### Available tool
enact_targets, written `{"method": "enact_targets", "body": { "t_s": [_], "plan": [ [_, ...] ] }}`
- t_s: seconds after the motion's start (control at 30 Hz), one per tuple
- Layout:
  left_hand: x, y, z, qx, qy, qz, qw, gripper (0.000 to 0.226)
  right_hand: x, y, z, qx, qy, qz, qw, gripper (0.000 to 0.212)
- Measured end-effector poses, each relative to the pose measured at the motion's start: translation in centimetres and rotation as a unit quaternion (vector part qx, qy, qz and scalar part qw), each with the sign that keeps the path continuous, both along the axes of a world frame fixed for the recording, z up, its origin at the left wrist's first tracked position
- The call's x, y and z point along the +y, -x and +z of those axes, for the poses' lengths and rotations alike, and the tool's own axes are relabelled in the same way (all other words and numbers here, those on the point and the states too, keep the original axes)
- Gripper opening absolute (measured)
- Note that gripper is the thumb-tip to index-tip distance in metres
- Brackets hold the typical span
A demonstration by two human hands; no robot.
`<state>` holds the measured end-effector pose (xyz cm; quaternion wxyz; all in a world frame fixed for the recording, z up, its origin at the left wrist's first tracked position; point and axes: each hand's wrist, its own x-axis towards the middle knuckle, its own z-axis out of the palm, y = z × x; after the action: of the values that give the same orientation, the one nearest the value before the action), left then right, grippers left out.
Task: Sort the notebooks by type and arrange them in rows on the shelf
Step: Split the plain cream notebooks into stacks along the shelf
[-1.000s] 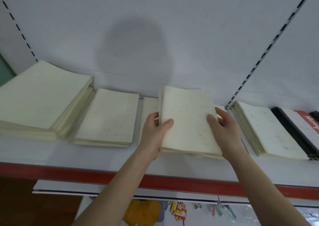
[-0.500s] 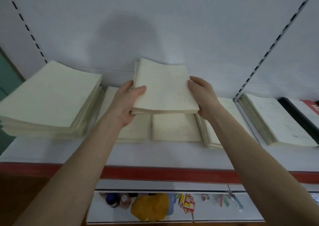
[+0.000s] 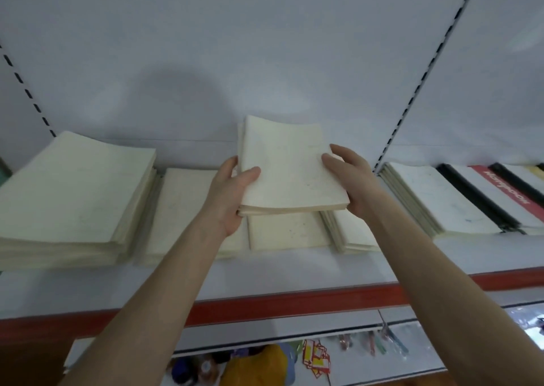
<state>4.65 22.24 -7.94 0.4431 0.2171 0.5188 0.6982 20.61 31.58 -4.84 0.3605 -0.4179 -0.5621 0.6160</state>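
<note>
Stack [image 3: 288,167] rightward between left grip [image 3: 232,197], right grip [image 3: 351,179]

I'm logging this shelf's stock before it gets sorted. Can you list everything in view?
held notebook bundle: one, cream, in the air above the middle stacks
large notebook stack: one, cream, far left of the shelf
smaller notebook stacks: three, cream, side by side mid-shelf, the rightmost partly behind the right arm
white-covered stack: one, just right of the right upright
black-spined notebooks: at least two, white and red covers, far right
shelf: one, white with a red front edge
slotted uprights: two, on the white back panel
lower-shelf goods: blurred, count unclear, one yellow
left hand: grips the bundle's left edge
right hand: grips its right edge
</note>
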Motion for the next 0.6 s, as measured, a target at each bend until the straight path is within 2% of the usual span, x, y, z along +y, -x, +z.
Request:
{"method": "enact_targets", "body": {
  "t_s": [0.2, 0.37, 0.6],
  "plan": [
    [0.4, -2.9, -1.1, -0.013, 0.004, -0.04, 0.999, 0.038, -0.4, -3.1, -1.5, -0.008, 0.028, -0.042, 0.999, 0.026],
    [0.9, -5.2, -0.8, -0.006, 0.014, -0.058, 0.998, 0.04, 0.0, -5.7, -1.3, -0.006, 0.049, -0.023, 0.999, 0.027],
    [1.8, -8.9, -0.5, 0.002, 0.022, -0.048, 0.999, 0.032, 1.8, -8.9, -1.8, 0.026, 0.068, -0.016, 0.997, 0.049]
  ]
}}
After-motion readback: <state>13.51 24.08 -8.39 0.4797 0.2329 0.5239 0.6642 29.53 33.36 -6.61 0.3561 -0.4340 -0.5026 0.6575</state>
